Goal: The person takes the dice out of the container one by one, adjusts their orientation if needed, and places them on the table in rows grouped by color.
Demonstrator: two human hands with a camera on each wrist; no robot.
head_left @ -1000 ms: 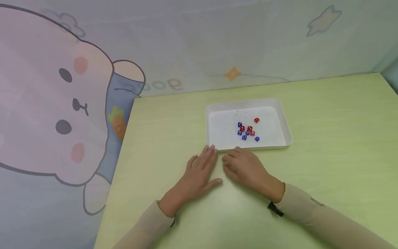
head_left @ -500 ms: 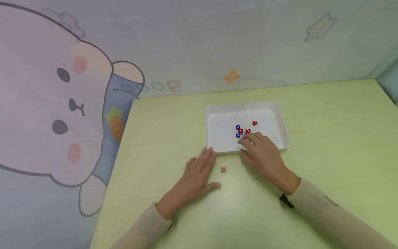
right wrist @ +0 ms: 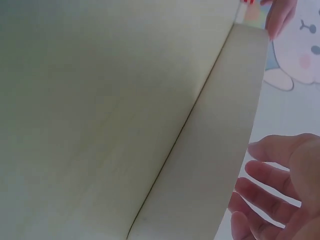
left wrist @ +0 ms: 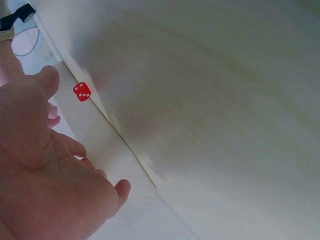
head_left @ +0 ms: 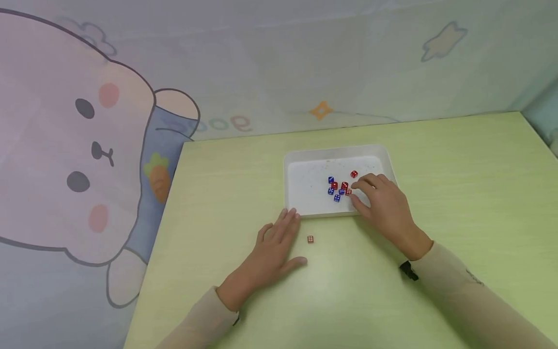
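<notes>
Green counter (head_left: 457, 194) had open room on all sides of the white tray (head_left: 305, 194): wide bare strip to the right, another toward the left edge, plus the near area between the two sleeves. Back edge ran along a printed backdrop (head_left: 87, 145) with a cartoon animal; left edge dropped off just past the left hand (head_left: 272, 252).

Tray sat mid-counter, shallow, raised rim. Inside: a loose cluster of small dice, red and blue with white pips, right of tray centre. One red die (head_left: 354, 174) sat a little apart at the back, a blue die (head_left: 331, 180) at the cluster's left, another blue one (head_left: 337, 198) nearest the front rim. Exact count unclear at this size.

Right hand (head_left: 383, 203) reached over the tray's near right corner, fingers loosely curled, fingertips (head_left: 356, 184) right at the cluster's right side. Couldn't tell whether it pinched a die or only touched one.

Left hand lay flat on the counter, palm down, fingers straight and slightly spread, holding nothing; fingertips just beside the tray's near left corner.

One die (head_left: 310, 239) was out of the tray, on the counter between the hands, just right of the left hand, near the front rim. Left wrist view showed it (left wrist: 82, 91) as red, translucent, with three white pips on the visible face.
</notes>
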